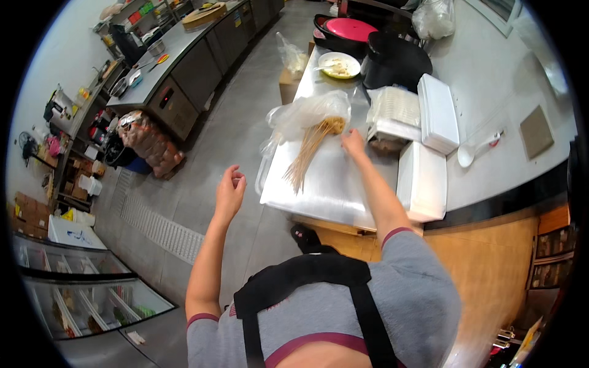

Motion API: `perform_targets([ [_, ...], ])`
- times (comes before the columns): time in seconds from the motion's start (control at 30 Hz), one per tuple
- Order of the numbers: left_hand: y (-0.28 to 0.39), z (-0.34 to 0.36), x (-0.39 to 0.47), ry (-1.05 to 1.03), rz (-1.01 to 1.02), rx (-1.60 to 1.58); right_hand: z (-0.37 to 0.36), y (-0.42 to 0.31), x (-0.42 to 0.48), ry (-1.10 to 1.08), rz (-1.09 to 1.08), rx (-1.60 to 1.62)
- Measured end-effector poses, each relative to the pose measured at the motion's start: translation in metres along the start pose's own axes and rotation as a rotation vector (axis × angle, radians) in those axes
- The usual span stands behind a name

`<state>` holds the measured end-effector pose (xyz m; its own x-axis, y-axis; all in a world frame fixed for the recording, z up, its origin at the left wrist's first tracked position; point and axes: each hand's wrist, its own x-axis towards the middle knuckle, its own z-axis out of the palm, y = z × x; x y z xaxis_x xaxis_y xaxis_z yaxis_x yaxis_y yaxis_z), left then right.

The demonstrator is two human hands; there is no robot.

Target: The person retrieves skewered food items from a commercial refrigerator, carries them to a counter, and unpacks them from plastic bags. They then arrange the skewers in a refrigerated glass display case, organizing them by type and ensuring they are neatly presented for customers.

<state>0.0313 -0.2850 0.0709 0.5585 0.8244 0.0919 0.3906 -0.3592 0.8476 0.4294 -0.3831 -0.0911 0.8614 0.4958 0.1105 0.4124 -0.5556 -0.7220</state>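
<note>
My left hand (231, 191) hovers over the floor, left of a stainless steel table (331, 184). Its fingers are loosely curled and nothing shows in them. Above the tabletop, my right hand (353, 143) reaches forward with fingers slightly apart and no object visible in it. Just left of its fingertips lies a bundle of thin wooden skewers (306, 154). Their bare ends fan out towards me. At the far end they carry clumped brownish food (335, 125), partly covered by a clear plastic bag (317, 108) that spreads to the table's left edge.
Stacked white foam containers (423, 179) and packaged clear lids (395, 106) line the table's right side. Farther back are a plate with food remains (339, 65), a black pot (395, 60) and a pink lid (352, 29). A filled sack (149, 145) stands left by a steel counter (184, 78).
</note>
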Motion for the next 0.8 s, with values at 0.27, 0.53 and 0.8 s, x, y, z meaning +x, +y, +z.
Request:
perform_targets([
  [0.27,-0.081,0.113,0.181,0.05,0.012,0.195,0.036,-0.021,0.02,-0.071,0.342,0.509],
  [0.53,-0.02,0.133,0.225,-0.103,-0.035,0.042,-0.02,-0.075,0.044,-0.044,0.229,0.662],
  [0.8,0.053,0.062,0.26,0.114,0.063,-0.074,-0.102,-0.118,0.063,0.019,0.048,0.463],
])
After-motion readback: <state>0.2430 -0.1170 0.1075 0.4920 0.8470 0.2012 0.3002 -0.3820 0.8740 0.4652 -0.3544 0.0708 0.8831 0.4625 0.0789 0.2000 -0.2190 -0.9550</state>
